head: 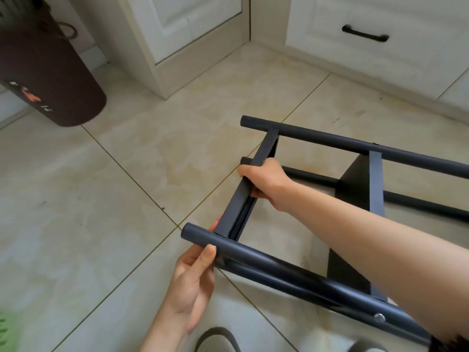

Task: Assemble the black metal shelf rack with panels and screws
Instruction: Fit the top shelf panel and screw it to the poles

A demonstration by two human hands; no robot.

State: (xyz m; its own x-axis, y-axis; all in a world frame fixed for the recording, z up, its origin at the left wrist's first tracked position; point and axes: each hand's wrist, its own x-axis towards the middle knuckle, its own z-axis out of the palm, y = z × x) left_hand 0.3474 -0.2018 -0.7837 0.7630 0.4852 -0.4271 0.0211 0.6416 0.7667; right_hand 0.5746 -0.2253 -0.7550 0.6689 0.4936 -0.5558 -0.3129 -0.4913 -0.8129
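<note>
The black metal shelf rack (330, 141) lies on its side on the tiled floor, right of centre. Its round posts run to the right, joined by flat shelf panels. My right hand (264, 181) is wrapped around the end shelf panel (266, 146), near its middle. My left hand (193, 280) grips the nearest post (253, 257) close to its end, thumb on top and fingers underneath. A second panel (375, 184) crosses the rack farther right. A silver screw head (379, 318) shows in the near post at the lower right.
A dark brown cylindrical bin (48, 72) stands at the upper left. White cabinets (193, 34) and a drawer with a black handle (365, 34) line the back. A grey slipper (218, 339) shows at the bottom edge, something green (6, 329) at the lower left.
</note>
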